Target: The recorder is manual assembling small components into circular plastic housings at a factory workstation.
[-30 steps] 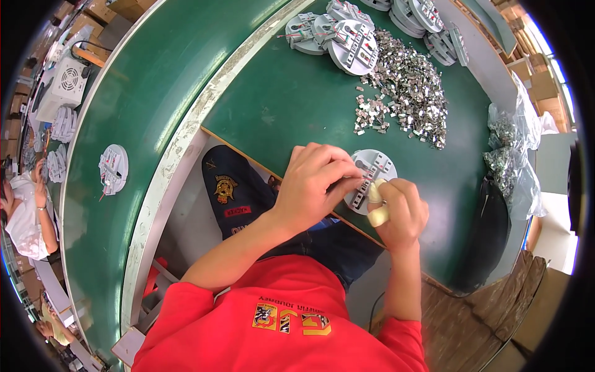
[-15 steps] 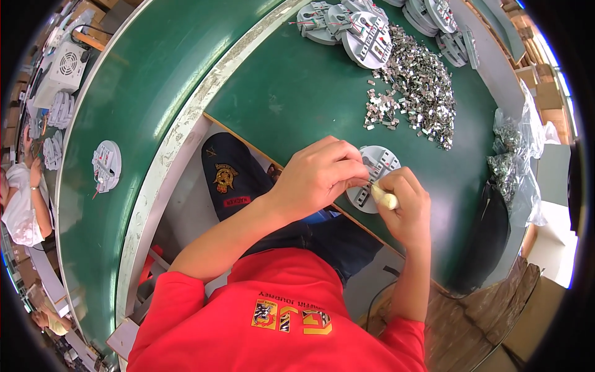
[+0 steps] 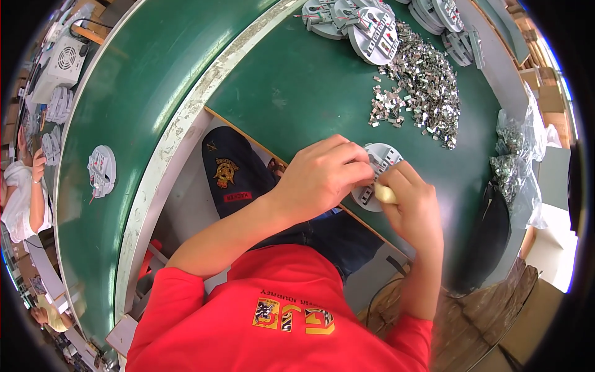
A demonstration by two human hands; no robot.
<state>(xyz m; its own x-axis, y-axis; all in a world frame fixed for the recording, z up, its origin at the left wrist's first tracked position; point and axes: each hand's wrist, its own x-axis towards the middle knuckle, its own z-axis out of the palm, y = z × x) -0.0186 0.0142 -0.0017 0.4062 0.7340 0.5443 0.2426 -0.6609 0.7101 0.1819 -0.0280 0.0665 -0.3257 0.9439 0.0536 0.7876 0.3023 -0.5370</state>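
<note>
I see the left hand (image 3: pixel 322 177) curled over the near-left part of a round grey plastic disc (image 3: pixel 383 162) that lies flat at the front edge of the green counter (image 3: pixel 297 93); its fingers press down on the disc and pinch its rim. The right hand (image 3: pixel 412 208) is closed tight around a pale yellowish tool handle (image 3: pixel 384 194), whose tip meets the lower edge of the same disc, just beside the left fingertips. Both hands touch each other over the disc.

Beyond the disc, toward the far side of the counter, I see a loose heap of small shiny metal clips (image 3: pixel 421 87). Behind that heap lies a stack of similar grey discs (image 3: pixel 365 28), with thin red and green wires showing on 1 of them; more discs (image 3: pixel 443 15) sit further right. At the right rim of the counter, clear plastic bags (image 3: pixel 511 155) hold more metal parts.

To the left runs a second green surface, a long belt (image 3: pixel 130 93), with 1 single grey disc (image 3: pixel 102 170) lying on it. Past it stands a white box with a round fan grille (image 3: pixel 62 59). Another person in a white top (image 3: pixel 22 198) is at the far left edge. My wearer's red shirt (image 3: pixel 273 310) carries a yellow and orange rectangular print on the chest.
</note>
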